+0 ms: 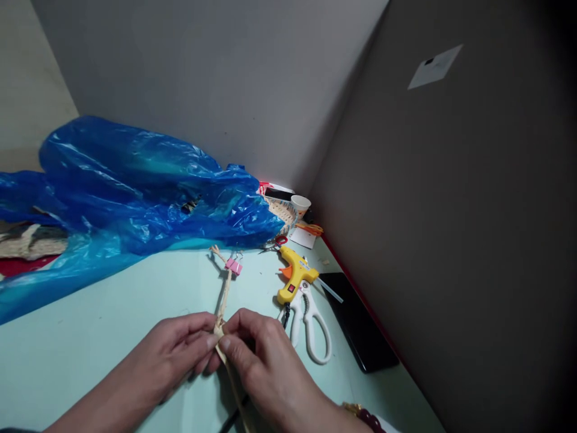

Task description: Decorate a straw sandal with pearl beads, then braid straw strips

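Observation:
A pale braided strip [225, 294], straw-like in look, runs from the table toward me. My left hand [174, 355] pinches it between thumb and fingers from the left. From the right, my right hand [265, 355] pinches the same spot, its thumb close to the left thumb. Beyond the hands, a pink binder clip [234, 266] grips the strip near its far end. Loose strands hang below the fingers toward the table's near edge. Part of the strip is hidden by the fingertips.
Right of the hands lie a yellow glue gun [295, 273], white-handled scissors [311, 325] and a black flat device [360, 331]. Blue plastic bags [135, 186] spread along the back left. A paper cup [300, 203] and a woven basket [283, 211] stand at the corner by grey walls.

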